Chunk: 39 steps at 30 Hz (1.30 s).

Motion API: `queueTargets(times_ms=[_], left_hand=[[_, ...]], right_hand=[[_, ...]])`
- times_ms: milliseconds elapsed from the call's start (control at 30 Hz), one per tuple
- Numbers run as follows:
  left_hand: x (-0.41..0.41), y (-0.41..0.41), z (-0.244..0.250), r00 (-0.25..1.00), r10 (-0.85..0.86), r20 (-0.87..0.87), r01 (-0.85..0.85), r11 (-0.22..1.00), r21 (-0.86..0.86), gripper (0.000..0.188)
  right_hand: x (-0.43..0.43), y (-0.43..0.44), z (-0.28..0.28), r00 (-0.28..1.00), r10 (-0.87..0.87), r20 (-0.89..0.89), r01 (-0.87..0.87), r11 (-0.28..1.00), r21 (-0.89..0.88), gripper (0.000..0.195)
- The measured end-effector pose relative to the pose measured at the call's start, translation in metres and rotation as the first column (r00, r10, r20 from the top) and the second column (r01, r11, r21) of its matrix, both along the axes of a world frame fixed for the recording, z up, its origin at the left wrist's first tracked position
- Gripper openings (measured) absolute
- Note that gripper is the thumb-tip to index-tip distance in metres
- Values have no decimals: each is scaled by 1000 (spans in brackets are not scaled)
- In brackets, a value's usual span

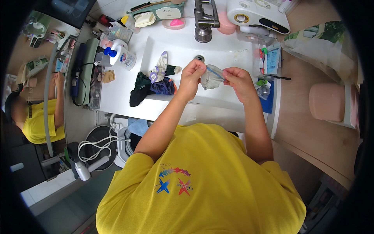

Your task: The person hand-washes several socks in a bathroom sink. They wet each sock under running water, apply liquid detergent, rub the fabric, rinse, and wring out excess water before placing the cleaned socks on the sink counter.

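A light grey sock (211, 79) with a blue band at its opening is stretched between both hands over the white sink basin (239, 63). My left hand (192, 76) pinches one end of the band, near the drain (200, 58). On the other end of the band, my right hand (238, 83) has its thumb and fingers closed. To the left, a heap of socks lies on the basin's front left rim: a white one with purple trim (160, 68), a dark green and black one (140, 87) and a purple one with orange (163, 87). The cloth looks damp.
A grey faucet (203, 32) stands behind the basin. A bar of soap (145, 19) and a pink soap dish (173, 23) sit on the back counter. Pump bottles (124, 57) stand left. Toothpaste tubes (263, 60) are on the right. An opened washing machine (125, 146) lies below left.
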<state>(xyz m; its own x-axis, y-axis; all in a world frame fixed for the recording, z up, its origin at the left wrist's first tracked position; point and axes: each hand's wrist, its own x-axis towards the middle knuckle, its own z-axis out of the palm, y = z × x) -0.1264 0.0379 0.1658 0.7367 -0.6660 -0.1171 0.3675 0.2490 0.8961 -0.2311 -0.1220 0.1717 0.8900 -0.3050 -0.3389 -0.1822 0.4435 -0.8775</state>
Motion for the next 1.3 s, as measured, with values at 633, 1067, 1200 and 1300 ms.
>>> queueTargets(times_ms=[633, 1067, 1200, 1300], left_hand=[[-22, -29, -21, 995, -12, 99, -7, 981, 196, 19], [0, -2, -88, 985, -80, 151, 47, 977, 210, 13], [29, 22, -93, 970, -108, 216, 60, 974, 220, 11], [52, 67, -74, 879, -94, 467, -179, 844, 506, 8]], right_hand=[[23, 73, -4, 886, -400, 237, 410, 433, -803, 10], [37, 21, -90, 882, -427, 200, 391, 426, -816, 17], [1, -11, -118, 860, -484, -161, 21, 348, -937, 19], [-1, -2, -122, 894, -392, -218, -179, 133, -975, 35]])
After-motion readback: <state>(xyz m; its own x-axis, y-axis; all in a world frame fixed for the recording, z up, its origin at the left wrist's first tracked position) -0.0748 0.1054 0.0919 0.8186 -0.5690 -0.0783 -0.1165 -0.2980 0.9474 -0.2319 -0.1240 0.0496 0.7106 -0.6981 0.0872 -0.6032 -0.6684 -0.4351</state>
